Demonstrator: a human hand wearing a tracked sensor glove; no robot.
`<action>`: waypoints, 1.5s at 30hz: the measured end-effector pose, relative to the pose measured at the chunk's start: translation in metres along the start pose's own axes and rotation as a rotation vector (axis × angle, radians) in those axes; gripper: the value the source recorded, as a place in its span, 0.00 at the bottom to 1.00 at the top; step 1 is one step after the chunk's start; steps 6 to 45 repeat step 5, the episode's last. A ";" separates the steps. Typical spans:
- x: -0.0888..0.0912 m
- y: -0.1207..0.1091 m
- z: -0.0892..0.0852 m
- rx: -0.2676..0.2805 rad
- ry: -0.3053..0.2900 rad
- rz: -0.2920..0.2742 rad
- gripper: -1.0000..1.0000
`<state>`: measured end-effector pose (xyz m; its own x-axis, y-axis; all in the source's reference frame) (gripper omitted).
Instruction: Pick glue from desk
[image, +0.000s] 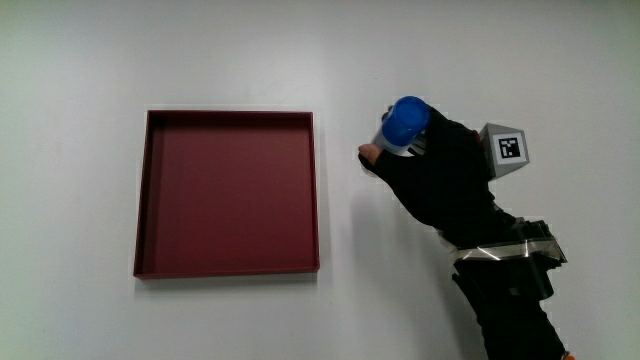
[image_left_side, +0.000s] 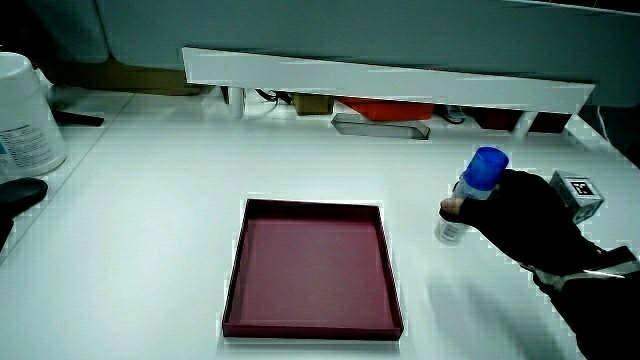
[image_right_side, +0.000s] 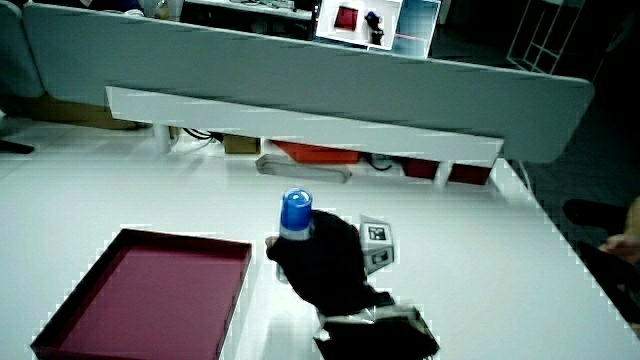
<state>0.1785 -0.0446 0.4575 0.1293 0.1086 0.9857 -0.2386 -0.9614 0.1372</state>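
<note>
— Where's the hand (image: 440, 175) just now?

— On the bench (image: 90, 60), beside the red tray (image: 228, 192). It is wrapped round the glue (image: 403, 127), a pale bottle with a blue cap; the fingers are clenched on the body and a bare fingertip (image: 368, 153) pokes out toward the tray. In the main view the glue sits at about eleven o'clock from the palm.

— Is the bottle upright?

— Tilted a little, cap leaning away from the person; you see that in a side view (image_left_side: 474, 192). Whether its base touches the bench I cannot tell, as the glove hides it in a side view (image_right_side: 295, 217) and only a pale end shows below the hand.

— And that cube?

— The patterned cube (image: 506, 149) rides on the back of the hand, at roughly two o'clock from the knuckles in the main view. The black forearm (image: 510, 300) runs back toward the person, with a strap across the wrist.

— The tray?

— Square, shallow, dark red, nothing in it. It lies at nine o'clock from the hand, apart from it, with bare bench between.

— Anything farther out?

— A low white partition (image_left_side: 390, 80) stands along the bench's edge away from the person, in both side views. In a side view a white tub (image_left_side: 25, 115) stands near the bench's corner, well apart from the tray.
</note>
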 end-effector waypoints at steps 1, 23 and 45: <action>-0.005 0.002 -0.005 -0.014 0.001 0.009 1.00; -0.018 0.010 -0.025 -0.057 0.022 0.050 1.00; -0.018 0.010 -0.025 -0.057 0.022 0.050 1.00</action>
